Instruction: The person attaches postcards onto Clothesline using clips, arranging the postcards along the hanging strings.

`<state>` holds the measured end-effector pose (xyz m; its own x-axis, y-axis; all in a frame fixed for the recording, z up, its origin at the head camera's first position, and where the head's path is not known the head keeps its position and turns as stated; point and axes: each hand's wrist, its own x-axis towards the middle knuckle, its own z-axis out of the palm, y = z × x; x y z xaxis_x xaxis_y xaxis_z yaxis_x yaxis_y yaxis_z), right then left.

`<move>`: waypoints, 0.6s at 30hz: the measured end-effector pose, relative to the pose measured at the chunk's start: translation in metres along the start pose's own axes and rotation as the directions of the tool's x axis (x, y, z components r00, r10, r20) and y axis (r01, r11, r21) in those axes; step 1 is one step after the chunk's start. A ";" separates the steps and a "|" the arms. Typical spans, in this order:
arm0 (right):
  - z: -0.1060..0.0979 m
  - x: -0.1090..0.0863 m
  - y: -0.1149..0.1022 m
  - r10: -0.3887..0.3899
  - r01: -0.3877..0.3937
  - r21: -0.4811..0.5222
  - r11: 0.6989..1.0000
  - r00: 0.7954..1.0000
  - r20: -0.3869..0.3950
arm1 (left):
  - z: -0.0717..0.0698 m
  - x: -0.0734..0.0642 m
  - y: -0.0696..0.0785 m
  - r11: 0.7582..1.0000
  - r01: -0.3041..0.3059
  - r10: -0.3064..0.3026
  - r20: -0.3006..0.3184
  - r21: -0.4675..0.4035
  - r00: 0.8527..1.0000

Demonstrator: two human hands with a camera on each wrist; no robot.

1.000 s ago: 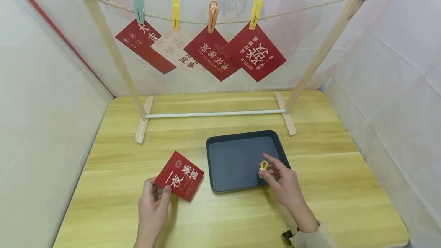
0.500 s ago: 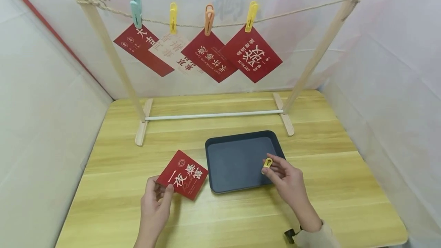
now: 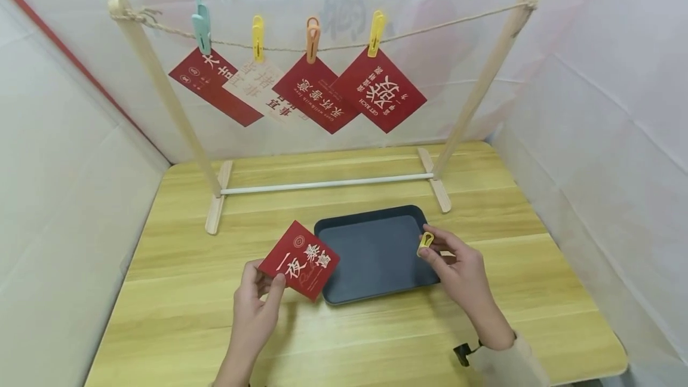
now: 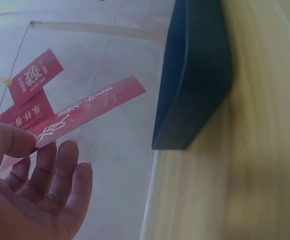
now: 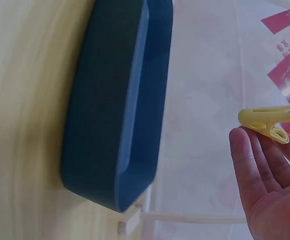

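My left hand (image 3: 257, 300) pinches a red card (image 3: 301, 260) with white characters by its left corner, thumb on top, above the table beside the tray. In the left wrist view the same card (image 4: 92, 107) appears nearly edge-on between thumb and fingers. A yellow clothespin (image 3: 426, 243) is pinched between thumb and fingers of my right hand (image 3: 464, 270), over the tray's right side. The right wrist view shows this clothespin (image 5: 266, 119) close up; its far end is hidden by the thumb. The dark tray (image 3: 371, 300) lies between both hands.
Behind the tray stands a wooden frame (image 3: 478, 91) with a twine line (image 3: 446, 27). Several cards, such as a red card (image 3: 380, 91), hang there from clothespins, one a teal clothespin (image 3: 201, 28). A white rod (image 3: 328, 184) joins the frame's feet above the wooden table (image 3: 177, 315).
My left hand has carried the red card right and upward, to the tray's left edge. The right hand has shifted slightly right and forward with the yellow clothespin. The head view has shifted too.
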<state>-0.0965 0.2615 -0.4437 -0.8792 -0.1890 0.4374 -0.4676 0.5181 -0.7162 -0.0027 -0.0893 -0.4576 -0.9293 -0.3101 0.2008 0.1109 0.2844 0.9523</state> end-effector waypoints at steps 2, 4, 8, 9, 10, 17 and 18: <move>-0.004 0.003 -0.007 0.005 -0.005 -0.006 1.000 1.000 -0.003 | 0.004 0.002 0.002 1.000 -0.012 0.012 0.009 -0.017 1.000; -0.008 0.007 -0.018 0.006 -0.006 -0.014 1.000 1.000 -0.011 | 0.007 0.004 0.004 0.999 -0.030 0.031 0.018 -0.017 0.999; -0.017 0.014 -0.028 -0.016 0.016 -0.006 1.000 1.000 -0.018 | 0.011 0.011 0.008 0.996 -0.091 0.091 0.028 -0.003 0.995; -0.019 0.016 -0.025 -0.025 0.025 0.000 1.000 1.000 -0.019 | 0.012 0.012 0.009 0.994 -0.111 0.111 0.031 0.003 0.993; -0.020 0.017 -0.021 -0.032 0.032 0.004 0.999 0.999 -0.018 | 0.013 0.014 0.009 0.992 -0.129 0.129 0.034 0.003 0.991; -0.031 0.031 -0.013 -0.069 0.069 -0.049 0.996 0.998 -0.006 | 0.015 0.025 0.015 0.987 -0.162 0.163 0.063 -0.016 0.985; -0.033 0.034 -0.014 -0.073 0.073 -0.060 0.996 0.997 -0.006 | 0.016 0.027 0.017 0.987 -0.161 0.162 0.069 -0.018 0.984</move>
<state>-0.1164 0.2751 -0.4011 -0.8421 -0.2211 0.4919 -0.5239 0.5517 -0.6489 -0.0312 -0.0784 -0.4392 -0.9209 -0.1970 0.3363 0.2654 0.3148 0.9113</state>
